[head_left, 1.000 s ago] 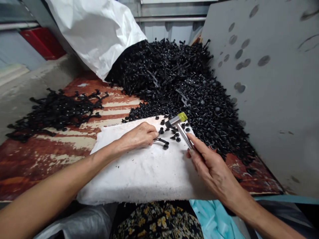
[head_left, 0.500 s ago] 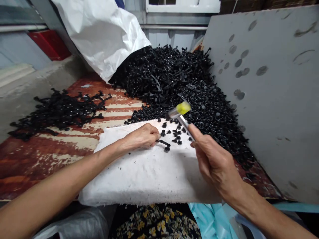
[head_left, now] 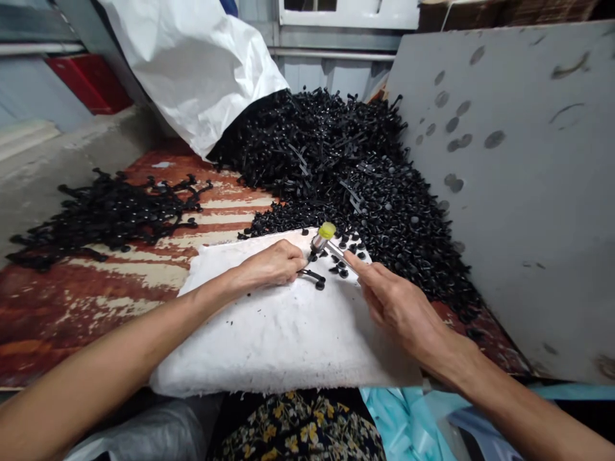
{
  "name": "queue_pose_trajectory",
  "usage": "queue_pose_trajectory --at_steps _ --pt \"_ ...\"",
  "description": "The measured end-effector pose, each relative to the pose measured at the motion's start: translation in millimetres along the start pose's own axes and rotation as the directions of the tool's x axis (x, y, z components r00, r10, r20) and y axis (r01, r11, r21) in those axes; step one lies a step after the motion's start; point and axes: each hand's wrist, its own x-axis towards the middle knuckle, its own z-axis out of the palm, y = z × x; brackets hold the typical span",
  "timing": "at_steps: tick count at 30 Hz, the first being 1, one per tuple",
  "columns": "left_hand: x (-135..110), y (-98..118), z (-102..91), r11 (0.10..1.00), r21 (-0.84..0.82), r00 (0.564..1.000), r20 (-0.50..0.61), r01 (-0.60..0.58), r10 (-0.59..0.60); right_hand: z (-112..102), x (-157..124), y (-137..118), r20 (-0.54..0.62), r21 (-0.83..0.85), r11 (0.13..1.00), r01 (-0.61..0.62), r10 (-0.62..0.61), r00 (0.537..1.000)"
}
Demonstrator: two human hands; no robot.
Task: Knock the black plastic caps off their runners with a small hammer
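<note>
My left hand [head_left: 281, 262] is closed on a black plastic strip [head_left: 313, 275] with round ends, low over a white cloth-covered pad [head_left: 269, 339]. In my right hand [head_left: 394, 298] is a small hammer [head_left: 324, 238] with a metal head and a yellow-green face. The hammer head is down at one knobbed end of the strip, just right of my left fingertips; whether they touch I cannot tell. Several loose black plug-like pieces [head_left: 343, 273] lie on the pad beside the hammer handle.
A big heap of small black parts [head_left: 327, 147] rises behind the pad, spilling from a white sack [head_left: 202, 70]. Black strips [head_left: 110, 211] are piled at the left on the worn red-brown tabletop [head_left: 144, 275]. A grey board [head_left: 519, 205] stands along the right side.
The hammer has come down and left, from above the loose pieces to the end of the strip. My left hand keeps its hold and has barely moved.
</note>
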Motion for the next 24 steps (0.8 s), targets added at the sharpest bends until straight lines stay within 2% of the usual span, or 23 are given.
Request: queue_pose_trajectory --at_steps 2,4,6,8,9,10,12,14,15,16,17,19,21,24 --pt "-3.3 3.8 -2.4 0.998 0.047 0.998 0.024 -0.051 0.050 -1.6 4.6 -1.1 -0.077 0.152 0.987 -0.059 0.072 0.994" --pt "-10.2 11.8 -2.3 0.981 0.099 0.984 0.081 -0.168 0.161 -2.8 10.8 -5.2 -0.086 0.333 0.935 -0.119 0.156 0.984" --pt "-19.9 21.8 1.5 0.939 0.144 0.944 0.157 -0.313 0.290 -2.6 15.9 -10.9 0.029 0.520 0.827 -0.212 0.232 0.972" --pt "-30.8 29.7 7.8 0.894 0.206 0.911 0.199 -0.398 0.360 -1.0 17.2 -16.5 0.178 0.672 0.668 -0.320 0.274 0.945" --pt "-36.1 31.7 11.0 0.880 0.244 0.911 0.179 -0.408 0.373 -0.1 16.1 -18.8 0.238 0.717 0.590 -0.371 0.294 0.926" --pt "-41.1 31.9 13.8 0.876 0.281 0.920 0.114 -0.392 0.375 0.7 13.9 -20.7 0.279 0.748 0.519 -0.414 0.319 0.906" --pt "-49.4 26.9 18.1 0.910 0.297 0.931 -0.135 -0.289 0.340 1.5 7.7 -23.2 0.292 0.791 0.409 -0.455 0.401 0.868" --pt "-55.0 17.5 22.1 0.972 0.145 0.897 -0.381 -0.183 0.225 1.7 1.5 -25.2 0.258 0.841 0.304 -0.447 0.502 0.826" --pt "-56.8 12.7 24.9 0.988 0.015 0.896 -0.420 -0.151 0.143 1.9 -0.8 -26.5 0.237 0.866 0.259 -0.429 0.542 0.806" --pt "-58.1 8.9 28.5 0.983 -0.129 0.920 -0.386 -0.128 0.069 2.4 -2.5 -28.3 0.217 0.883 0.232 -0.408 0.568 0.794" --pt "-58.8 6.6 33.0 0.958 -0.266 0.954 -0.298 -0.106 0.023 3.1 -3.6 -30.6 0.205 0.894 0.215 -0.393 0.583 0.787" --pt "-59.2 7.2 43.7 0.878 -0.471 0.990 -0.139 -0.085 0.021 5.2 -4.7 -35.8 0.212 0.896 0.204 -0.394 0.584 0.784" --pt "-58.3 13.3 53.3 0.797 -0.596 0.994 -0.103 -0.098 0.045 7.7 -6.2 -40.1 0.232 0.886 0.213 -0.411 0.566 0.791" --pt "-55.7 23.9 58.5 0.692 -0.719 0.997 -0.079 -0.062 0.007 10.5 -11.0 -41.6 0.248 0.871 0.240 -0.430 0.541 0.804"
